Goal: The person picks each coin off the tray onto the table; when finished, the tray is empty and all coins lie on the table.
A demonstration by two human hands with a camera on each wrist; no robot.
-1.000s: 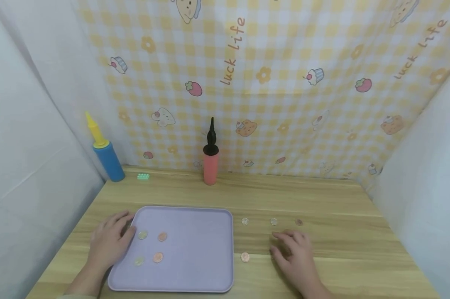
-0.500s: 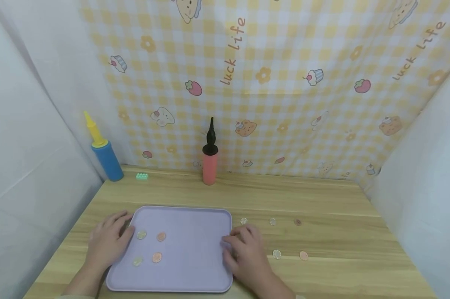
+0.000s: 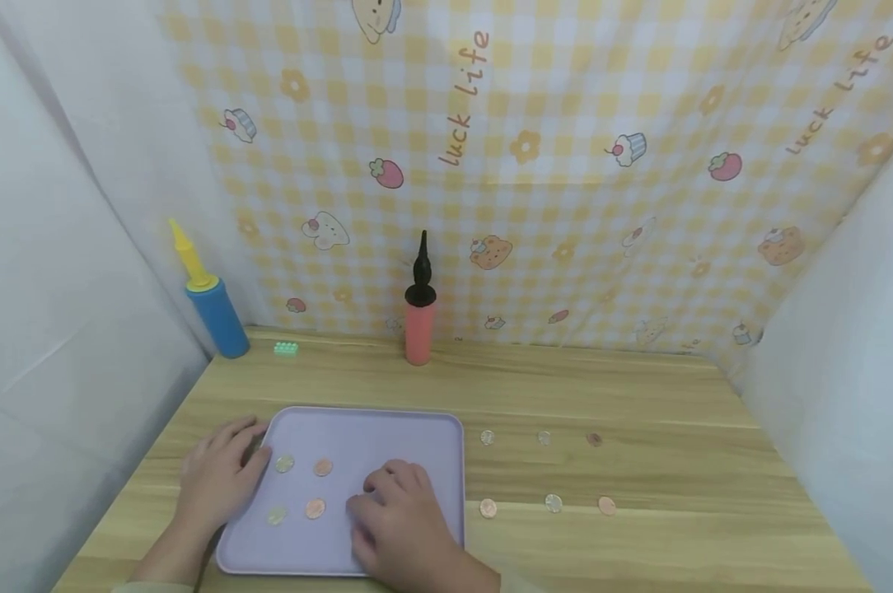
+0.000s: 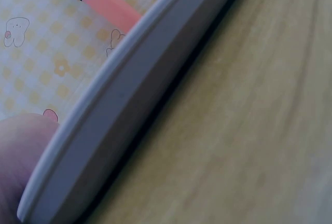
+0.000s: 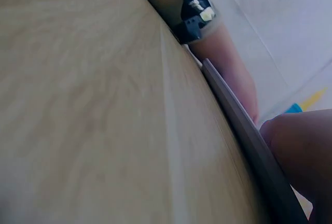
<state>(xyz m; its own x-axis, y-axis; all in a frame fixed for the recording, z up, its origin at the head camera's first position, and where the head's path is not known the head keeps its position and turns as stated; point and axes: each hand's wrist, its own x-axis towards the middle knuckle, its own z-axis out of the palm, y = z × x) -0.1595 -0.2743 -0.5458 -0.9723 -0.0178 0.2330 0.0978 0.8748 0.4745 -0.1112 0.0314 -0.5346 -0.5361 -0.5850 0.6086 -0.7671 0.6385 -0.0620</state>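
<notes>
In the head view, a lilac tray (image 3: pixel 387 432) holds several coins in two rows on its left half, including a copper coin (image 3: pixel 315 508) and a yellowish coin (image 3: pixel 284 464). My left hand (image 3: pixel 215 478) rests against the tray's left edge, thumb by the rim. Above the tray's right half is my right hand (image 3: pixel 409 523), fingers loosely bent, right of the coins; no held object shows, though its palm side is hidden. In the left wrist view, part of the left hand (image 4: pixel 23 149) lies beside the tray rim (image 4: pixel 122 68).
Several coins, among them a copper one (image 3: pixel 488 508) and a silver one (image 3: pixel 554 503), lie in two rows right of the tray. Behind stand a pink pump (image 3: pixel 418 333) and a blue pump (image 3: pixel 221 319), with a small green brick (image 3: pixel 286 348) between them.
My right hand has moved left from the coins on the table, across the tray's right edge, to over the tray. The left hand stays at the tray's left edge.
</notes>
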